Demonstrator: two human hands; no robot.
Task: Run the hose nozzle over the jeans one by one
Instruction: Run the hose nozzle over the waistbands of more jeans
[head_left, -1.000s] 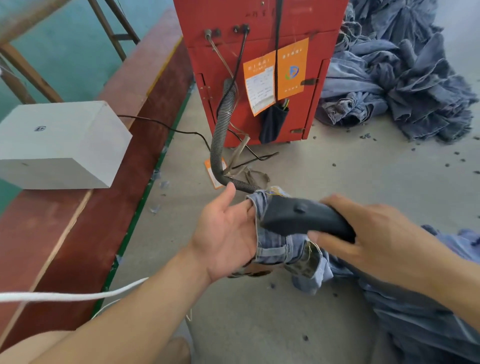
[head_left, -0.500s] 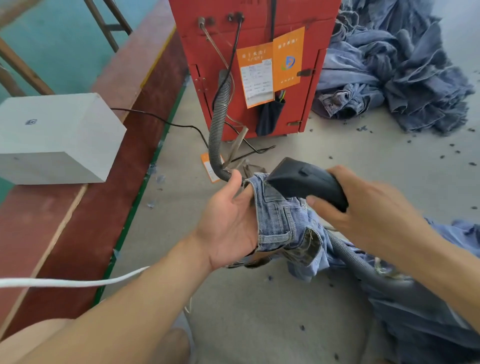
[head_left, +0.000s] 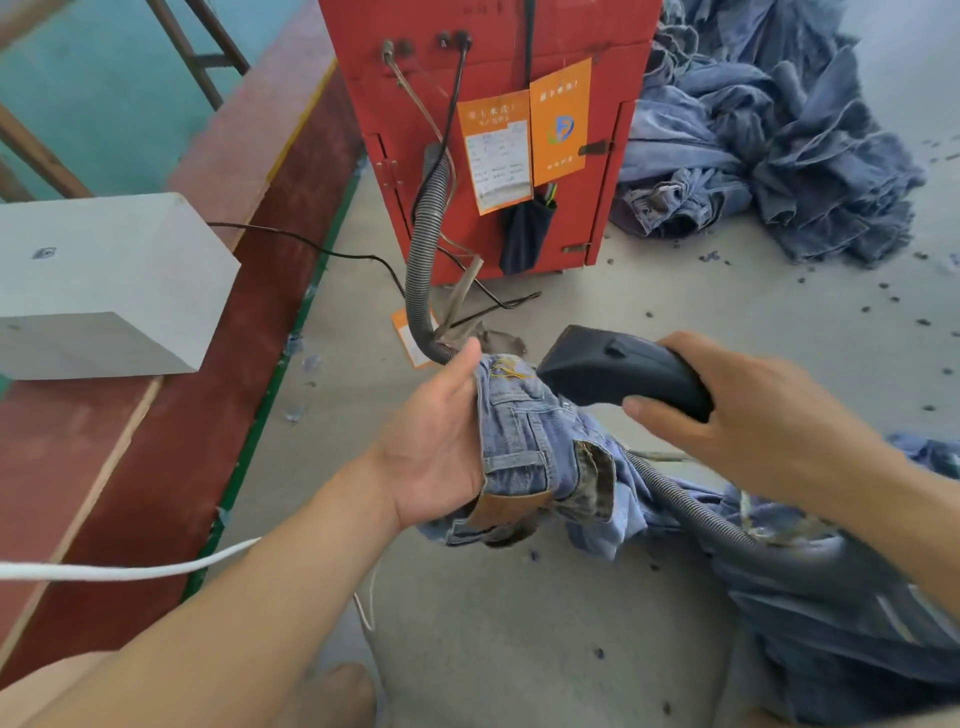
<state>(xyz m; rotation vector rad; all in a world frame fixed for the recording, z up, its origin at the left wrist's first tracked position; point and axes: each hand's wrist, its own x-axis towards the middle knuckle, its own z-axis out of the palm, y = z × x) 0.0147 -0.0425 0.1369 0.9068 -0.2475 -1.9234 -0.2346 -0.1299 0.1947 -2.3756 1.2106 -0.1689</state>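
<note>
My left hand (head_left: 434, 447) grips the waistband end of a pair of light blue jeans (head_left: 530, 447), holding it up above the floor. My right hand (head_left: 737, 415) grips the black hose nozzle (head_left: 608, 371), whose wide mouth sits just above the top of the jeans. The grey ribbed hose (head_left: 691, 512) trails from the nozzle down across the jeans under my right forearm. The rest of the jeans drapes to the lower right.
A red machine (head_left: 498, 130) stands ahead with another grey hose (head_left: 423, 260) and cables hanging from it. A heap of jeans (head_left: 769, 150) lies at the back right. A white box (head_left: 104, 280) sits on the red-brown platform (head_left: 171, 395) at left. A white cord (head_left: 130, 570) crosses the lower left.
The nozzle has lifted off the jeans and moved up toward their top edge. My left hand has kept its hold and raised the waistband slightly.
</note>
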